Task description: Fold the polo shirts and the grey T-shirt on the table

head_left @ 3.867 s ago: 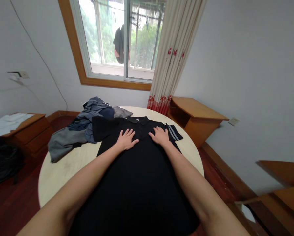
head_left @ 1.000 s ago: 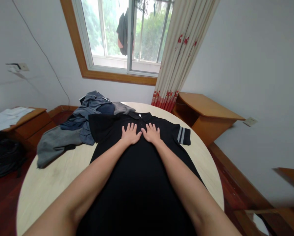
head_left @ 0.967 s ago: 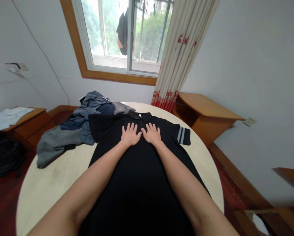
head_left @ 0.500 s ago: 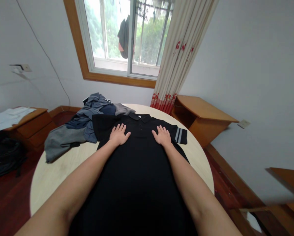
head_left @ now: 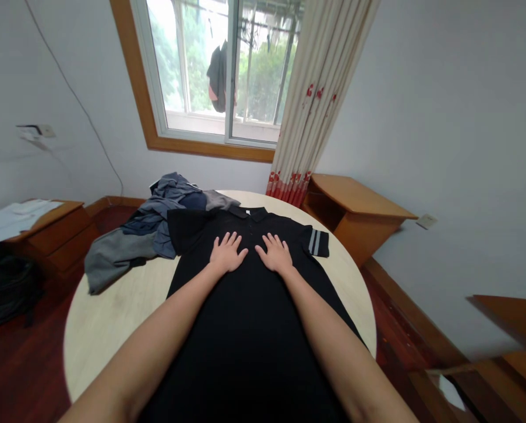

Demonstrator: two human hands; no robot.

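Observation:
A black polo shirt (head_left: pixel 249 317) lies spread face up on a round pale wooden table (head_left: pixel 113 305), collar away from me. Its right sleeve (head_left: pixel 314 241) carries grey stripes. My left hand (head_left: pixel 226 252) rests flat on the shirt's chest, fingers spread and open. My right hand (head_left: pixel 275 253) lies flat beside it, also open, a small gap between the two. Neither hand holds anything. My forearms cover part of the shirt's body.
A heap of grey and blue clothes (head_left: pixel 144 232) sits at the table's far left, touching the shirt's left sleeve. A low wooden cabinet (head_left: pixel 355 214) stands right of the table, another (head_left: pixel 47 232) at left with white cloth on it. A curtain (head_left: pixel 316 94) hangs by the window.
Half a second ago my hands were apart near the shirt's shoulders. They have slid back together onto the middle of the chest.

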